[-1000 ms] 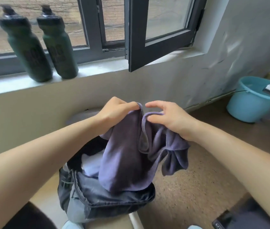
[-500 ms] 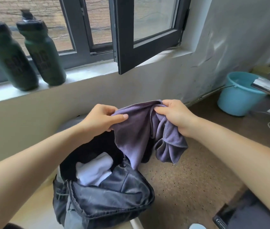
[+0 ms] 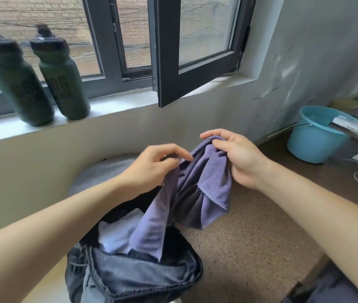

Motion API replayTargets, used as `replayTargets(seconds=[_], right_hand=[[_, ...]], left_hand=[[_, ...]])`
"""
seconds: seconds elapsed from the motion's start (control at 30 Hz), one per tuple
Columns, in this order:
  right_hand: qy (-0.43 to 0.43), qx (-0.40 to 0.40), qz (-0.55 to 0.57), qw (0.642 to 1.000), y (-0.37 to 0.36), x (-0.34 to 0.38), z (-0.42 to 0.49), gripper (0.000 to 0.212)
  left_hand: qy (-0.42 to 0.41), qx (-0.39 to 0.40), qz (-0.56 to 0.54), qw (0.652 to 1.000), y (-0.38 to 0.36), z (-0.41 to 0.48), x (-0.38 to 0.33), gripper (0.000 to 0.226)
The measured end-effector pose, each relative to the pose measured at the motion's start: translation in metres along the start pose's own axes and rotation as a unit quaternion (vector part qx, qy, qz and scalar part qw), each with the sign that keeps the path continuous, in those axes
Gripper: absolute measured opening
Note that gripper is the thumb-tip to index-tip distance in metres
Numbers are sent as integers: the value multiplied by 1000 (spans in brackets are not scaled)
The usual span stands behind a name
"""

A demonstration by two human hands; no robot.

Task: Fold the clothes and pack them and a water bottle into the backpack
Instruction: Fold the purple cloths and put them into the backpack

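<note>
A purple cloth (image 3: 206, 189) hangs bunched between both hands above an open dark backpack (image 3: 138, 276). My left hand (image 3: 151, 167) pinches its left part. My right hand (image 3: 237, 156) grips its top edge. One end of the cloth trails down into the bag's mouth. A white folded garment (image 3: 116, 235) lies inside the backpack, partly hidden by the cloth. Two dark green water bottles (image 3: 14, 82) (image 3: 61, 73) stand upright on the window sill at upper left, well away from both hands.
An open window sash (image 3: 195, 68) juts inward above the hands. A blue bucket (image 3: 313, 138) stands on the speckled floor at right, beside a metal bar (image 3: 357, 132). The backpack sits on a pale stool (image 3: 99, 173) against the wall.
The cloth has dropped lower, and its left part now reaches into the backpack. Both hands have shifted their hold along its top edge, and the view has moved closer.
</note>
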State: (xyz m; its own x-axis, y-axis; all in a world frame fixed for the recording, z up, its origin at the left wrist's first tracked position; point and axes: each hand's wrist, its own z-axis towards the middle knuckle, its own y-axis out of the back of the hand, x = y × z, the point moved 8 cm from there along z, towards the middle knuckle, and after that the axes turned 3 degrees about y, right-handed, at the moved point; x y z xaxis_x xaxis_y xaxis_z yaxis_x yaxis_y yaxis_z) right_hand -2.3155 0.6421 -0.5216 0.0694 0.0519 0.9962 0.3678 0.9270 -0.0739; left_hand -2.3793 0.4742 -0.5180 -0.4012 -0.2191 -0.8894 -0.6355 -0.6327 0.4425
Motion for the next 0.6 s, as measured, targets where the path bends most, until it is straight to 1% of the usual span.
replayTargets(seconds=[0.07,0.17,0.23,0.37,0.43,0.53,0.6], right_hand=[[0,23,5,1000,-8,2,-4,35],[-1,29,1,1000,-11,3,-7,34],[-1,25,1,1000,-11,3,-7,33],[11,13,-11,1000,-9,4,-7,32],[22,-7,-33,999,-3,4,-5,33],[42,-61,-95,993,9,5,-2,36],[49,-95,-140,984,17,6,0,39]], left_hand=[[31,63,-1,998,-18,-3,3,27],[49,111,-33,992,-34,-6,4,14],[58,137,-64,987,-40,-8,5,12],[63,190,-70,977,-47,-12,5,18],[74,206,-67,973,-48,-14,6,20],[83,211,-39,973,-47,-14,11,33],[78,194,-31,977,-45,-13,11,39]])
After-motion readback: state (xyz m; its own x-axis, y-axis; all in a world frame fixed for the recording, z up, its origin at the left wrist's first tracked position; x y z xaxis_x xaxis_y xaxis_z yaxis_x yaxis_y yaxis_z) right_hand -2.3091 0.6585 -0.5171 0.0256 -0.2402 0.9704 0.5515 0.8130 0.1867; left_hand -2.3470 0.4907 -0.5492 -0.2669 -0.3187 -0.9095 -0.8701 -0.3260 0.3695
